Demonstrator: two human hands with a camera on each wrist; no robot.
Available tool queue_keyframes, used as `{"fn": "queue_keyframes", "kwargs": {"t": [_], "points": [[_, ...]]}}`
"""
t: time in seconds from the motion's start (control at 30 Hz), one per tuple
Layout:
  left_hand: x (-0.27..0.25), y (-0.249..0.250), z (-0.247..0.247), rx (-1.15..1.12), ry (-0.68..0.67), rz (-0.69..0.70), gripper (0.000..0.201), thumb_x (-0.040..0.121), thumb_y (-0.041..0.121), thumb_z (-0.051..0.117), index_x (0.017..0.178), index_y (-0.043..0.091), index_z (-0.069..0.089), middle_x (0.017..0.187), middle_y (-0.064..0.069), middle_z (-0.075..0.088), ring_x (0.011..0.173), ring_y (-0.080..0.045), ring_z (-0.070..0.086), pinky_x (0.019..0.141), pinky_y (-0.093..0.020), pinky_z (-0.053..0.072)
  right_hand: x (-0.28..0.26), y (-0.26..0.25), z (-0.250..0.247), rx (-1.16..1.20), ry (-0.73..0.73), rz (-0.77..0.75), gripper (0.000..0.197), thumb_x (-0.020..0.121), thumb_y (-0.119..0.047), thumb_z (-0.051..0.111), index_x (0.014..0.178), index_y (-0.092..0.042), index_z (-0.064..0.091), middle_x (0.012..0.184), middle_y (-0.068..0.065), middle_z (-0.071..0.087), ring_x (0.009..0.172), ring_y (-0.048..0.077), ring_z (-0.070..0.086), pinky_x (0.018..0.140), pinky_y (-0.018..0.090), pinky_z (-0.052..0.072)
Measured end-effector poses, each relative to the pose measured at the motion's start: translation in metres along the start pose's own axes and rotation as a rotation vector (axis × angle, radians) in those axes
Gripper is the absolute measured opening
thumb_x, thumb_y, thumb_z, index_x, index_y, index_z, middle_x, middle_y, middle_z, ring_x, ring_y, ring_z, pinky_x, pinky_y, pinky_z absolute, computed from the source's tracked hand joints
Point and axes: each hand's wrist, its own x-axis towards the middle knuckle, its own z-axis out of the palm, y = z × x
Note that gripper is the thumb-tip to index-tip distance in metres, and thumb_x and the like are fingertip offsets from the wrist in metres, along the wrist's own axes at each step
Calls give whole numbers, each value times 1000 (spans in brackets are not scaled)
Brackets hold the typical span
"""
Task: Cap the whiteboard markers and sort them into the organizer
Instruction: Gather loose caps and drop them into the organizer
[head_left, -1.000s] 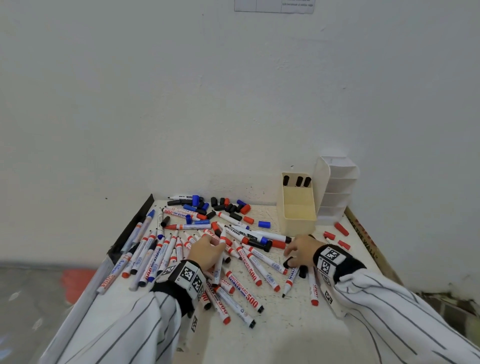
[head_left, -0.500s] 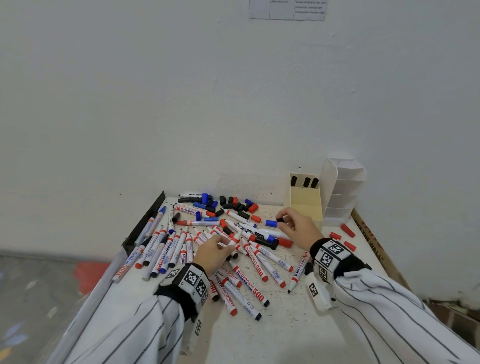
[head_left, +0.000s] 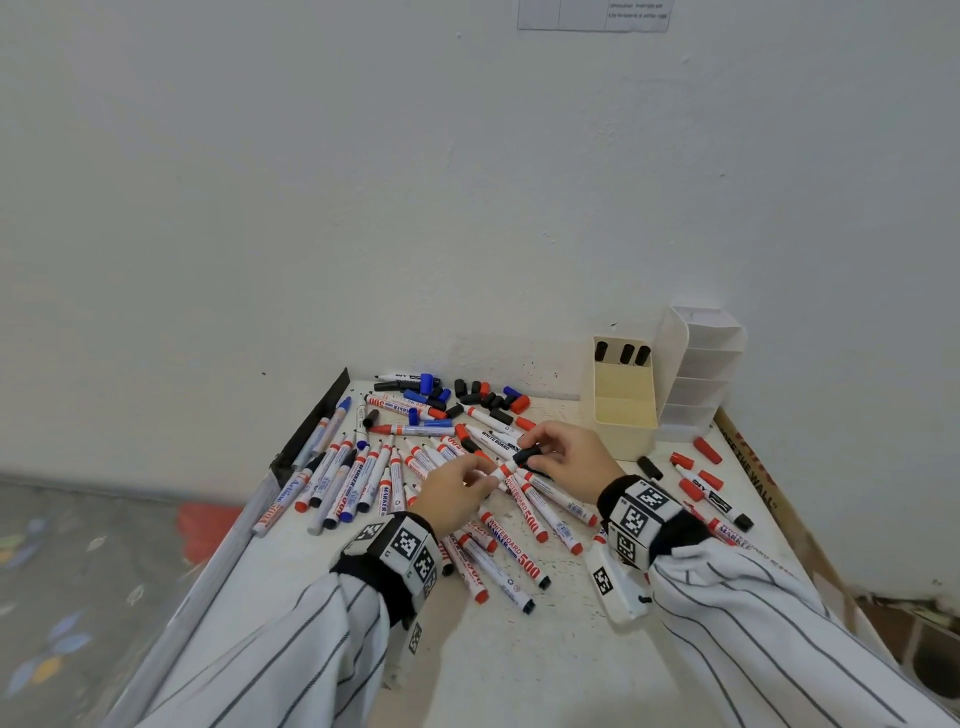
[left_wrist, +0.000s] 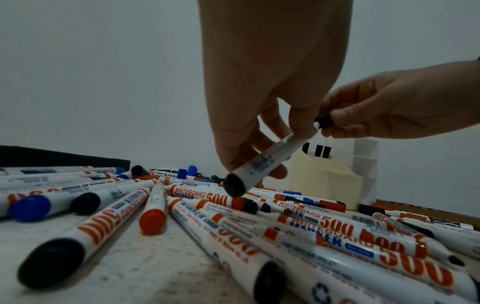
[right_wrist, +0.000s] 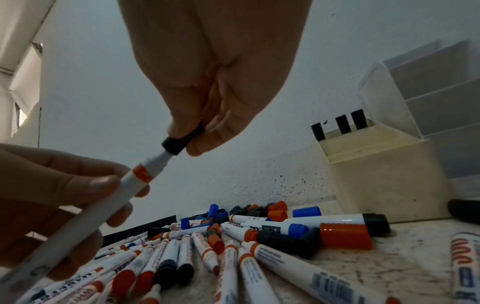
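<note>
My left hand (head_left: 462, 480) pinches a white whiteboard marker (head_left: 503, 471) with a black end (left_wrist: 234, 184), lifted above the pile. My right hand (head_left: 558, 454) pinches a black cap (head_left: 525, 455) that sits over the marker's tip (right_wrist: 158, 159). In the right wrist view the cap (right_wrist: 179, 143) covers only the tip, with the white neck showing below it. The cream organizer (head_left: 623, 415) stands at the back right with three black-capped markers (head_left: 626, 353) in its rear slot. Several uncapped markers (head_left: 524, 525) lie scattered on the table.
Loose black, blue and red caps (head_left: 485, 397) lie heaped near the wall. A white tiered organizer (head_left: 696, 374) stands right of the cream one. Red caps (head_left: 698, 465) and a marker (head_left: 719, 499) lie at the right. A black strip (head_left: 311, 426) edges the table's left side.
My right hand reached to the pile near the organizer, took a black cap and came back. My left hand lifted a marker, and cap and tip have met.
</note>
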Motion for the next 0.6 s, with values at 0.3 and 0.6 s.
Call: {"fn": "queue_keyframes", "kwargs": {"t": [0.3, 0.6], "points": [[-12, 11, -7, 114, 6, 176, 20, 85, 24, 65, 102, 18, 59, 98, -2, 61, 88, -18, 59, 73, -21, 46, 2, -13, 11, -48, 18, 196, 48, 98, -42, 32, 59, -15, 40, 56, -1, 34, 54, 13, 32, 54, 26, 26], [-15, 24, -2, 213, 16, 157, 31, 100, 30, 32, 92, 16, 58, 86, -2, 59, 79, -17, 56, 74, -29, 43, 8, -27, 18, 28, 104, 161, 45, 98, -21, 34, 53, -16, 34, 52, 0, 29, 50, 12, 28, 50, 26, 22]]}}
